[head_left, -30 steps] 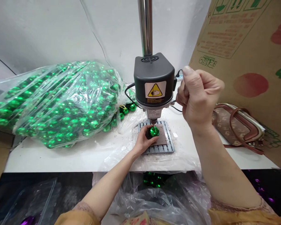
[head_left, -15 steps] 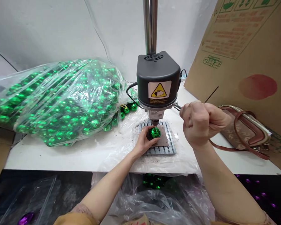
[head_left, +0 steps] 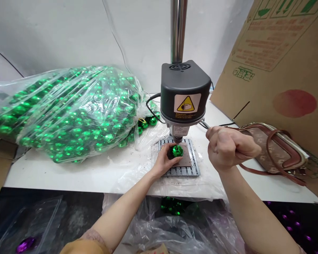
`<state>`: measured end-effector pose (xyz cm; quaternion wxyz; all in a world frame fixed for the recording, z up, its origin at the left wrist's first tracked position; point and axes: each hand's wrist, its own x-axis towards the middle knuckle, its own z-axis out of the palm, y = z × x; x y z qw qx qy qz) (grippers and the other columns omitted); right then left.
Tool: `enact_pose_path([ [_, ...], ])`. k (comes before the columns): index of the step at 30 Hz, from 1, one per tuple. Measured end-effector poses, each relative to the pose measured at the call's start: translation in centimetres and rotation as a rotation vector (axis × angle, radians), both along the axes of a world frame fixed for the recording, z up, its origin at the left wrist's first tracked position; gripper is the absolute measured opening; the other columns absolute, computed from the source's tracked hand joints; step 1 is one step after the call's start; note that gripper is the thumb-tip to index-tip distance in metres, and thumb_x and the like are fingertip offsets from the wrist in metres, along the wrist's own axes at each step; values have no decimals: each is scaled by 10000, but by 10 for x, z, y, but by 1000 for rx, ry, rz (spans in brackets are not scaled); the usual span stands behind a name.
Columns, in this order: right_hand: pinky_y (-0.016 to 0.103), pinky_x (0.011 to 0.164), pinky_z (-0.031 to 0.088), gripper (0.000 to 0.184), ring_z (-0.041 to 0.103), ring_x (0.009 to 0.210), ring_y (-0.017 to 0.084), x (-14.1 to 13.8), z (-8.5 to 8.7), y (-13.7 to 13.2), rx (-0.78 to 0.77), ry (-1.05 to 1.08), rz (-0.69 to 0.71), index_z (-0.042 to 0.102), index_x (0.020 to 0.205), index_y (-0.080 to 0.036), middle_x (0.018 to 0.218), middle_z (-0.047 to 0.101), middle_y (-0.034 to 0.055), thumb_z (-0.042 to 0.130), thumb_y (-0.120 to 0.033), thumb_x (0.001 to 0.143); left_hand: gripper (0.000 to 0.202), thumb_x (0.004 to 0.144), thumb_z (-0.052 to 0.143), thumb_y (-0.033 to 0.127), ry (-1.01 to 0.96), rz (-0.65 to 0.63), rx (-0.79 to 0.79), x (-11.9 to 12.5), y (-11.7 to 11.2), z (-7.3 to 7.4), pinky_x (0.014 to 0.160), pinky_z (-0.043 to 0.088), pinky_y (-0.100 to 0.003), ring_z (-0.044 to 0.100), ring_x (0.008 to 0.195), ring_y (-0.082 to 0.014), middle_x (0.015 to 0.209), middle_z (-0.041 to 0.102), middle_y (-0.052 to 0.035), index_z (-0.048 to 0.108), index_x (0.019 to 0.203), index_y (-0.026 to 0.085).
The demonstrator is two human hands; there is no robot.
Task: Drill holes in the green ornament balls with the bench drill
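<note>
A small bench drill (head_left: pixel 184 97) with a black head and a steel column stands on the white table (head_left: pixel 69 176). My left hand (head_left: pixel 164 160) holds a shiny green ball (head_left: pixel 176 151) on a brown pad on the drill's ribbed base plate (head_left: pixel 193 168), right under the bit. The bit touches the top of the ball. My right hand (head_left: pixel 229 148) is a closed fist around the drill's feed lever (head_left: pixel 203 124), low at the right of the drill head.
A big clear bag of green balls (head_left: pixel 66 113) lies on the table's left half. A brown handbag (head_left: pixel 272 150) and a leaning cardboard box (head_left: pixel 281 67) fill the right. Below the table edge hang plastic bags with green balls (head_left: pixel 175 206); purple balls (head_left: pixel 23 244) lie on the floor.
My right hand has pulled the lever down from about head height to near the table. The drill head and bit have come down onto the ball. My left hand stays put.
</note>
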<state>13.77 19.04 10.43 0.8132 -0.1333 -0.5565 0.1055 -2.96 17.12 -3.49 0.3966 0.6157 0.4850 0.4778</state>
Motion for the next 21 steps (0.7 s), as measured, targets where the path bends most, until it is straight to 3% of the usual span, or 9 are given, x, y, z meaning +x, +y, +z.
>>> enact_pose_path([
  [13, 268, 395, 260, 441, 274, 364, 48, 4, -11, 5, 162, -108, 31, 188, 530, -190, 448, 268, -63, 561, -85, 740, 535, 730, 819, 358, 9, -8, 6, 0, -1, 1, 1000, 456, -436, 591, 1130, -281, 1169, 636, -86, 579, 1190, 228],
  [19, 268, 408, 258, 418, 260, 384, 48, 5, -23, 2, 171, -153, 59, 231, 520, -187, 458, 266, -66, 575, -71, 726, 523, 732, 818, 345, 17, -3, 24, 0, -2, 1, 1009, 459, -437, 593, 1137, -281, 1163, 640, -83, 578, 1181, 229],
  [21, 265, 412, 257, 443, 271, 380, 43, 3, -18, -1, 141, -115, 50, 223, 506, -179, 447, 269, -66, 580, -77, 747, 525, 728, 821, 341, 35, 1, 26, 0, -1, 1, 1005, 464, -439, 599, 1129, -282, 1156, 644, -86, 578, 1178, 222],
])
